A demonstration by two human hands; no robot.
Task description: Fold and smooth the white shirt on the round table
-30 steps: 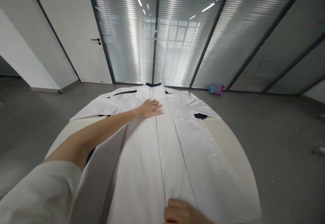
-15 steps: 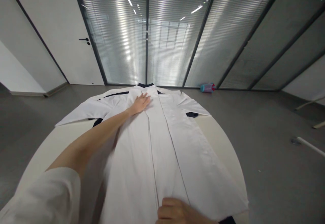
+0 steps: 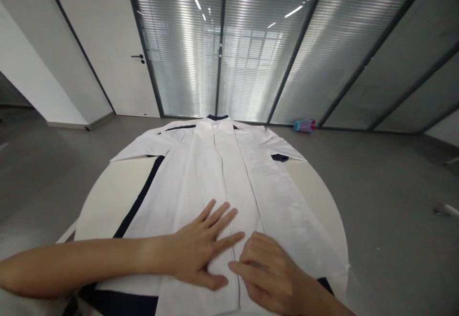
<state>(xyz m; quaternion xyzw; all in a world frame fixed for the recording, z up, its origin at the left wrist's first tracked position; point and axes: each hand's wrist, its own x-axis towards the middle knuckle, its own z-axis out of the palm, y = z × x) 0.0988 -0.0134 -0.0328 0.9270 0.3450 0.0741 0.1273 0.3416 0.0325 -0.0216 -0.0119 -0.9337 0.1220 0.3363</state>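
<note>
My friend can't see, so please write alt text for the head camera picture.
A left hand and a right hand rest side by side on a white garment with dark trim, spread along a pale round table. Behind stand glass walls with blinds.

Finding: no text, label, brand, number or sign is legible. White garment (image 3: pixel 215 172) on the table (image 3: pixel 107 187), under the left grip (image 3: pixel 199 251) and right grip (image 3: pixel 268 273): plain cloth with dark trim, nothing printed in view. Bottle (image 3: pixel 304 125) on the floor, well beyond both grips: markings too small to read.
</note>
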